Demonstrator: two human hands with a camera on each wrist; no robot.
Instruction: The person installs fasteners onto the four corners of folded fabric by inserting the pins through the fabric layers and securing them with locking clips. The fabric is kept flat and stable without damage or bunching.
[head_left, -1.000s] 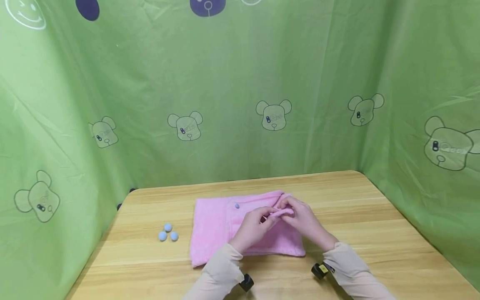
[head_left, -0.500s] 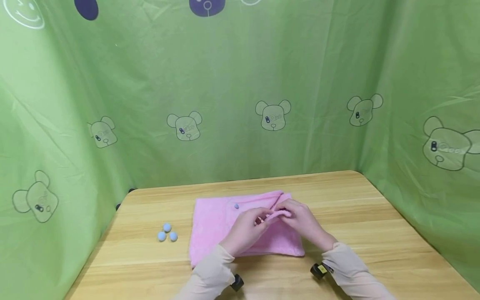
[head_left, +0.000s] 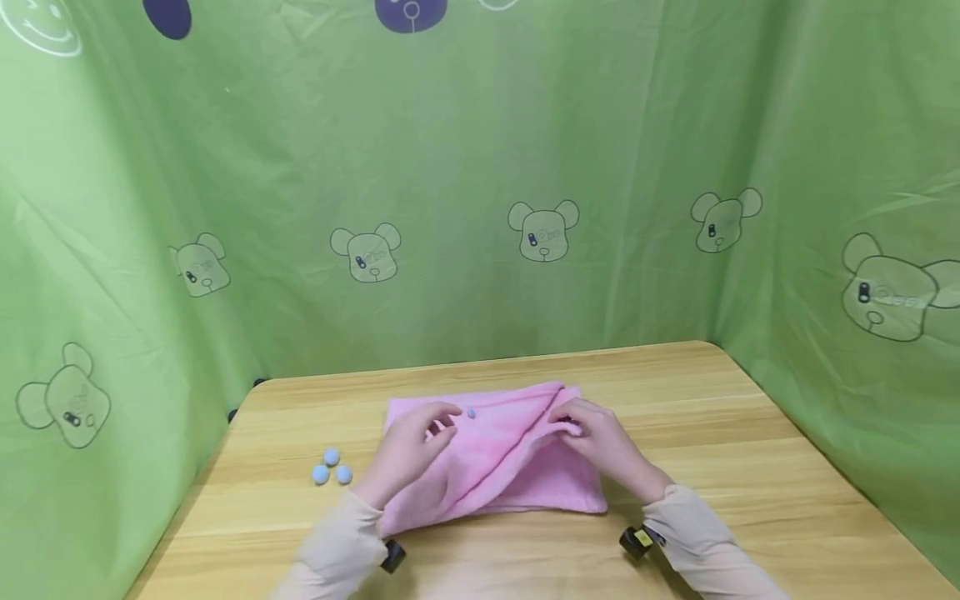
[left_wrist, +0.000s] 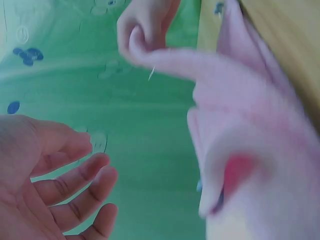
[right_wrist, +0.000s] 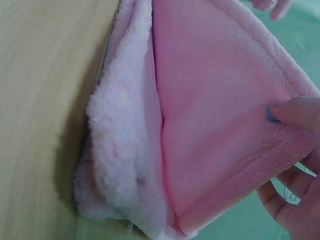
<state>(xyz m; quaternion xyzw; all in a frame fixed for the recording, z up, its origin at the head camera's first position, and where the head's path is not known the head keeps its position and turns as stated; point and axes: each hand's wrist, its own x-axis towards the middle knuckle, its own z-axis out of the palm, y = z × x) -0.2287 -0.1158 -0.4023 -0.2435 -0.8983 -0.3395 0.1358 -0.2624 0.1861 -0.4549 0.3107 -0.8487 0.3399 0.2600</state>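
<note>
A pink plush cloth, folded in layers, lies at the middle of the table. My right hand pinches the raised edge of its top layer between thumb and fingers. In the right wrist view a small blue round piece shows at the thumb tip, against the cloth's inner face. My left hand is over the cloth's left part, its fingers loosely bent and holding nothing. Just beyond those fingertips sits a small blue button-like dot on the cloth.
Three light blue balls stand together on the wooden table, left of the cloth. A green curtain with bear-head prints encloses the table's back and sides. Black wrist devices sit under both sleeves.
My left hand has let go of the cloth edge and moved left. The top layer's loose edge now droops diagonally toward the front left. My right hand stays at its grip.
</note>
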